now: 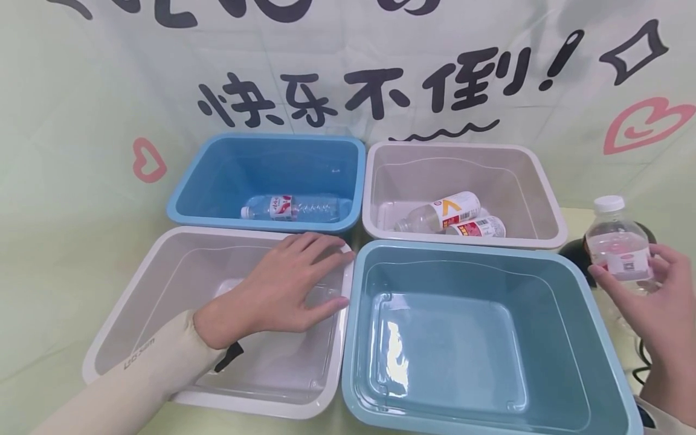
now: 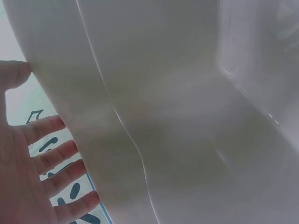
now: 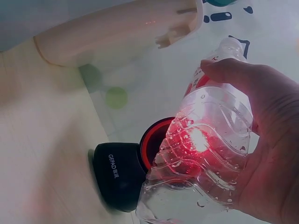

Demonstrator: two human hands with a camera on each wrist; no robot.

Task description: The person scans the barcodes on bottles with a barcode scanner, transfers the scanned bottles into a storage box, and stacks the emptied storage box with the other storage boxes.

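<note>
My right hand [image 1: 666,302] grips a clear plastic bottle [image 1: 620,244] with a white cap and a pink-white label, upright at the far right. In the right wrist view, red light glows through the ribbed bottle [image 3: 205,154] from a black barcode scanner [image 3: 119,175] marked GEPAD, just behind it. My left hand [image 1: 277,287] reaches across the front left pale grey bin [image 1: 147,290], fingers extended and fingertips at its right rim. The left wrist view shows the left hand's [image 2: 18,163] fingertips along that bin's edge, with nothing held.
A teal bin [image 1: 467,266] stands front right. Behind, a blue bin [image 1: 272,157] contains a clear bottle [image 1: 321,208] lying flat; a second pale grey bin [image 1: 462,156] has two labelled bottles [image 1: 459,208]. A printed cloth [image 1: 337,54] hangs behind them. Black cable [image 1: 641,362] lies at right.
</note>
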